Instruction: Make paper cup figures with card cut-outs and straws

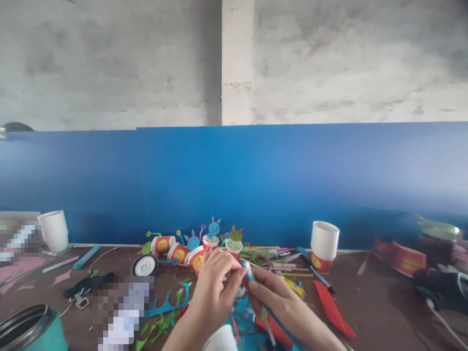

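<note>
My left hand (218,280) and my right hand (272,291) come together above the middle of the table. Fingertips of both are pinched around a small blue-and-white tube-like thing (249,269); its exact kind is too small and blurred to tell. Just behind my hands, red-and-white paper cups (180,254) lie tipped over, with others upright. Paper rabbit faces, one blue (214,227) and one green (234,234), rise from the cups. Below my hands are blue paper scraps (243,307) and a white cup-like thing (221,338), partly hidden by my left forearm.
Stacked paper cups (324,246) stand at right, near a red strip (333,309) and several pens (288,254). Green paper offcuts (157,327), a round lid (144,266) and a teal container (34,331) lie left. A blue partition (234,185) rises behind the table.
</note>
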`<state>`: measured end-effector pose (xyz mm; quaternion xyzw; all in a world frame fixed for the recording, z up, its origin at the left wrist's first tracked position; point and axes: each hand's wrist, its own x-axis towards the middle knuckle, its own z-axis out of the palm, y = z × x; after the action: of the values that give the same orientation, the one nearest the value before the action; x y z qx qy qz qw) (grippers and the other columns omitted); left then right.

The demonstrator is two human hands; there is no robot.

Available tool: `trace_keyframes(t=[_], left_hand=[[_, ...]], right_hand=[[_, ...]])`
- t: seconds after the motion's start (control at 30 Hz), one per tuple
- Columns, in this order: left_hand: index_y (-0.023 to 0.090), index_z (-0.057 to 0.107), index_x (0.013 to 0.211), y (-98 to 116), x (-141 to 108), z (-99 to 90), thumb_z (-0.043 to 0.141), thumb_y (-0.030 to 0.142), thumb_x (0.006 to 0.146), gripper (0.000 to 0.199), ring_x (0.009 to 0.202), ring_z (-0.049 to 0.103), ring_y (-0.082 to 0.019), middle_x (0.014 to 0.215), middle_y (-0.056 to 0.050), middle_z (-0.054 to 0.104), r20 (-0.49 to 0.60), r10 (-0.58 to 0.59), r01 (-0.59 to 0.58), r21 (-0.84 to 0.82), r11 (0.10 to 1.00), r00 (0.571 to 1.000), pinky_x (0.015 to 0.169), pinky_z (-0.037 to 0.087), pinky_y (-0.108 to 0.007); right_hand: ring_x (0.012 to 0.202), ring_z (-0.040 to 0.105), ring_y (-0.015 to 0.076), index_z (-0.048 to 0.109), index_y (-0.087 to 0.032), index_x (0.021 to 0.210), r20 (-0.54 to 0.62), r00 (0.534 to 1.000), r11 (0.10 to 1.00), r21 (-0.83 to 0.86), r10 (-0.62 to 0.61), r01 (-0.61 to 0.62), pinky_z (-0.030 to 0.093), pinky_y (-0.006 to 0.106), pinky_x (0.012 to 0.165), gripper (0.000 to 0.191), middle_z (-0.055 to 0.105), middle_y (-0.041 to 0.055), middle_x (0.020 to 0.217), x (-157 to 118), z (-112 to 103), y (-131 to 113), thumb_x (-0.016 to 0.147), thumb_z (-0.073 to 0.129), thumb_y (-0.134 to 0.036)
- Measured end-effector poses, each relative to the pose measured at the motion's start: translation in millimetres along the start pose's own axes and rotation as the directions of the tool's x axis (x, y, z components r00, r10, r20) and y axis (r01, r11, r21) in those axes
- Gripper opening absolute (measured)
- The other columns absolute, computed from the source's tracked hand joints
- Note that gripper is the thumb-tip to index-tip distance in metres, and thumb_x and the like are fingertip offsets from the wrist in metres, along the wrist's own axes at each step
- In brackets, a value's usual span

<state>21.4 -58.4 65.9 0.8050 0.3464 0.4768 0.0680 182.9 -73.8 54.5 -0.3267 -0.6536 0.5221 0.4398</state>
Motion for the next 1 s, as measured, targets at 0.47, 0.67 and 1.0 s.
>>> trace_keyframes(t=[0.47, 0.67, 1.0], left_hand=[[0.019, 0.045, 0.062, 0.5, -3.8, 13.2, 0.047, 0.019, 0.083, 0.021, 0.062, 0.046, -0.013, 0.063, 0.001, 0.047, -0.149, -0.154, 0.089, -0.376, 0.922, 0.977, 0.06, 0.037, -0.024], [0.018, 0.045, 0.058, 1.3, 2.4, 15.2, 0.056, 0.034, 0.076, 0.027, 0.054, 0.035, -0.009, 0.057, 0.004, 0.04, 0.043, -0.52, 0.328, -0.82, 0.47, 0.853, 0.052, 0.032, -0.022], [0.017, 0.046, 0.059, 9.5, -1.3, 25.4, 0.065, 0.032, 0.071, 0.028, 0.06, 0.042, -0.009, 0.062, 0.003, 0.041, 0.344, -0.526, 0.345, -0.933, -0.1, 0.778, 0.057, 0.038, -0.021]], right_hand=[[0.044, 0.044, 0.0088, 0.057, -0.015, 0.065, -0.156, 0.988, 1.0, -0.014, -0.016, 0.014, 0.03, 0.021, 0.047, 0.041, 0.053, -0.0019, 0.047, -0.4, 10.4, 0.4, 0.084, 0.055, -0.051], [0.029, 0.034, 0.005, 0.057, -0.015, 0.069, 0.063, 0.991, 0.924, 0.358, 0.12, -0.135, 0.021, 0.017, 0.034, 0.037, 0.044, -0.007, 0.035, -2.7, 1.0, -2.1, 0.081, 0.059, -0.05], [0.046, 0.032, 0.0077, 0.056, -0.018, 0.068, 0.076, 0.993, 0.947, -0.316, 0.091, -0.063, 0.022, 0.023, 0.042, 0.031, 0.039, -0.0062, 0.049, -12.7, -28.3, -4.1, 0.088, 0.051, -0.041]])
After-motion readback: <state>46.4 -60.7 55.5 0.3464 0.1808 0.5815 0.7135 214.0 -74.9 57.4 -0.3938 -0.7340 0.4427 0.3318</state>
